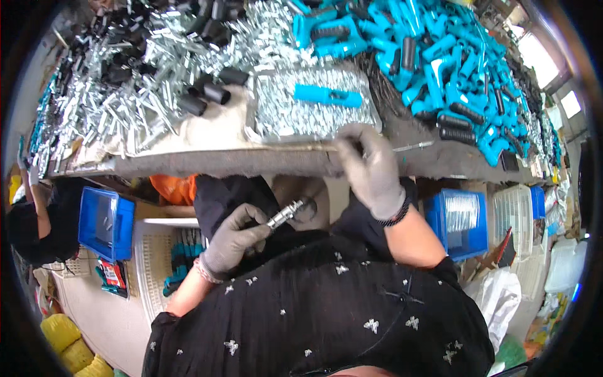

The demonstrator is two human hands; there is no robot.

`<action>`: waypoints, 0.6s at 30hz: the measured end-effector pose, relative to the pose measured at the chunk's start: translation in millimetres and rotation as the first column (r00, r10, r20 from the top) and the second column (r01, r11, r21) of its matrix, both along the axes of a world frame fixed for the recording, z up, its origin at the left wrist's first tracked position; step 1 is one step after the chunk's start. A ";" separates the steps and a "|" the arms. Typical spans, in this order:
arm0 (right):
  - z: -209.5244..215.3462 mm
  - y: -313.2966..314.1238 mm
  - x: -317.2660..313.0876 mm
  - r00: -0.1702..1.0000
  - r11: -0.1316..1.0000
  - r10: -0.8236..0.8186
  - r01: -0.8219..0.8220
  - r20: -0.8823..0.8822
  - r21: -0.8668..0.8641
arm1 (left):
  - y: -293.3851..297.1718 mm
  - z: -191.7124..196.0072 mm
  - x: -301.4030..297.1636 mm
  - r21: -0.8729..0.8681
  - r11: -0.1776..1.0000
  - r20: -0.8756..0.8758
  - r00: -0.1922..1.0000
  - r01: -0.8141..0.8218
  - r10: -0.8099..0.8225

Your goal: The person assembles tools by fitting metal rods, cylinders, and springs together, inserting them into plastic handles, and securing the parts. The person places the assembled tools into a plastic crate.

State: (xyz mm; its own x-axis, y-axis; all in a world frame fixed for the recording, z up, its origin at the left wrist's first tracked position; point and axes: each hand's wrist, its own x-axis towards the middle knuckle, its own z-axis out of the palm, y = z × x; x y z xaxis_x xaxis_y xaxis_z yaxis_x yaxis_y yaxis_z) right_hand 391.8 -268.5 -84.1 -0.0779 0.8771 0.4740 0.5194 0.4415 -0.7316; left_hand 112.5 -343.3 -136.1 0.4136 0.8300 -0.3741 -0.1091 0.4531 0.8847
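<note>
Metal part (286,214) sits pinched in your left hand (236,242); hold it steady. Whether your right hand (372,171) grips anything cannot be told.

The fisheye view looks steeply down from the wearer's head, top pointing forward. Nearest the lens, the shirt (308,308) fills six o'clock. Farther off, the bench (276,162) bows over the top from nine through twelve to three. Between them, the left hand (235,242) lies toward eight, the right hand (377,173) between two and three. Black closes the corners.
</note>
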 end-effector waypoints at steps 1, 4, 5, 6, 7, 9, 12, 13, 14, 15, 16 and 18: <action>11.4 18.8 4.1 0.996 0.995 -0.060 0.054 0.070 0.081 | -1.2 0.7 -1.7 0.007 1.000 0.005 1.000 -0.005 0.005; 36.5 68.6 18.9 0.773 0.914 -0.265 0.011 0.576 0.406 | 2.8 10.6 2.3 0.033 0.999 -0.073 0.997 0.038 -0.036; 38.0 74.0 20.8 0.715 0.944 -0.254 0.035 0.652 0.329 | 2.7 16.2 3.3 0.015 0.999 -0.069 0.997 0.035 -0.034; 27.6 79.5 29.5 0.720 0.951 -0.250 0.059 0.648 0.303 | 3.7 12.7 1.9 0.002 0.999 -0.033 0.998 0.046 -0.046; 16.6 80.3 39.9 0.714 0.957 -0.260 0.101 0.650 0.272 | 5.5 17.4 3.7 0.051 0.997 -0.033 0.997 0.065 -0.063; 3.2 79.5 40.0 0.784 0.933 -0.286 0.096 0.551 0.348 | 3.1 6.9 0.7 0.010 1.000 0.038 0.999 0.013 -0.014; -1.7 77.0 36.1 0.875 0.951 -0.205 0.071 0.439 0.301 | -1.1 -1.1 -13.9 -0.012 1.000 0.073 0.997 -0.002 0.003; 2.0 72.9 34.2 0.875 0.952 -0.199 0.066 0.441 0.298 | -1.7 -4.0 -16.3 -0.015 1.000 0.075 0.997 -0.007 0.008; 12.4 59.0 32.1 0.972 0.986 -0.106 0.076 0.209 0.148 | -3.1 -4.5 -18.3 -0.002 1.000 0.079 0.997 0.005 -0.005; 23.1 46.9 23.7 0.998 1.000 -0.018 0.018 -0.055 0.000 | -7.1 -6.2 -20.8 0.012 1.000 0.079 0.997 -0.007 0.006; 48.1 22.2 3.0 0.939 0.981 -0.009 -0.059 -0.345 -0.185 | -10.9 -2.8 -22.4 0.009 1.000 0.076 0.997 -0.022 0.021; 44.6 -0.9 23.7 0.957 0.971 0.005 -0.073 -0.289 -0.227 | -12.1 13.4 -19.9 -0.036 0.999 0.087 0.996 -0.031 0.034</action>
State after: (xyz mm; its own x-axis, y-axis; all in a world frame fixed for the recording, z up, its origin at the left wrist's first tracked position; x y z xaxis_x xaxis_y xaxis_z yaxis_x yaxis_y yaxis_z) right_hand 415.5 -269.4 -39.5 -0.0066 0.9645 0.2641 0.2607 0.2566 -0.9307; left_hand 92.6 -355.4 -122.7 0.4188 0.8311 -0.3659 -0.2011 0.4778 0.8551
